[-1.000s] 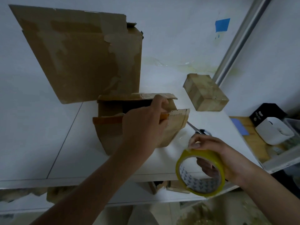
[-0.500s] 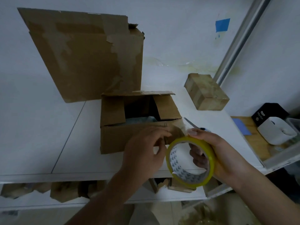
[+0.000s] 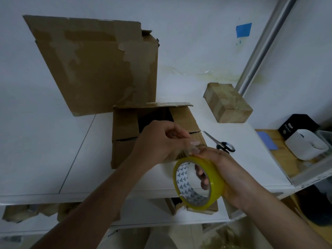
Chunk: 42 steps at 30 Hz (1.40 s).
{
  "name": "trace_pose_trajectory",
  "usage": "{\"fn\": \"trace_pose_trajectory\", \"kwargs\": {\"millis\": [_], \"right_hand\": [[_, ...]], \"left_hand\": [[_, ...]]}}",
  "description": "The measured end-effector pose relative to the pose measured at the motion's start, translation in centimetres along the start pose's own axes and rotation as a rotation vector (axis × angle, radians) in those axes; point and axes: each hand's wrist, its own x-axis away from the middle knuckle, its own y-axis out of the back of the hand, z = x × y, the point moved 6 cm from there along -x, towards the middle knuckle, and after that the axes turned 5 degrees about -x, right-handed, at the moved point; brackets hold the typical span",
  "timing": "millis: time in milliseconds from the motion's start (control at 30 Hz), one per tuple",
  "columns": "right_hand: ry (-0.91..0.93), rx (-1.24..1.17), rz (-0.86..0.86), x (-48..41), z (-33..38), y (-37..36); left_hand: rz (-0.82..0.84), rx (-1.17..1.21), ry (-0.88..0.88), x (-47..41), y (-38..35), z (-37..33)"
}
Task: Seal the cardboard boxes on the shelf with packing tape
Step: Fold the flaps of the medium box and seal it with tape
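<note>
Currently right hand (image 3: 228, 173) is gripping the tape roll (image 3: 216, 184) through its core: light, rigid. Left hand (image 3: 159, 141) is pinching what is probably the free end (image 3: 193, 149): thin, sticky, fold-prone. Box (image 3: 124, 153) is sitting open on the shelf (image 3: 45, 150) just behind, its flaps soft.

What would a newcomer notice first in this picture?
The yellow tape roll in the right hand, low in the middle, stands out first. The left hand pinches its loose end. Behind them an open cardboard box sits on the white shelf, scissors at its right.
</note>
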Motion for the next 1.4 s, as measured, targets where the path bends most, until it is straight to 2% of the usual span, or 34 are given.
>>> {"fn": "trace_pose_trajectory", "kwargs": {"millis": [233, 400, 633, 767, 967, 1133, 1400], "right_hand": [[0.004, -0.010, 0.016, 0.4, 0.6, -0.2], [0.045, -0.017, 0.024, 0.5, 0.8, -0.2], [0.076, -0.036, 0.045, 0.8, 0.8, -0.9], [0.060, -0.039, 0.044, 1.0, 0.7, -1.3], [-0.017, -0.085, 0.124, 1.4, 0.2, -2.3], [-0.070, -0.041, 0.058, 1.9, 0.9, -2.1], [-0.396, -0.147, -0.041, 3.0, -1.9, -1.3]], "left_hand": [[-0.036, 0.041, -0.034, -0.5, 0.3, -0.2], [0.012, 0.085, -0.043, -0.7, 0.6, -0.1], [0.107, -0.030, -0.009, -0.6, 0.1, 0.1], [0.065, 0.055, -0.037, -0.7, 0.6, 0.2], [0.015, 0.028, -0.074, -1.2, 0.4, 0.3], [-0.033, 0.050, -0.076, -1.4, 0.4, 0.3], [-0.142, -0.048, -0.146, -1.2, 0.5, 0.1]]}}
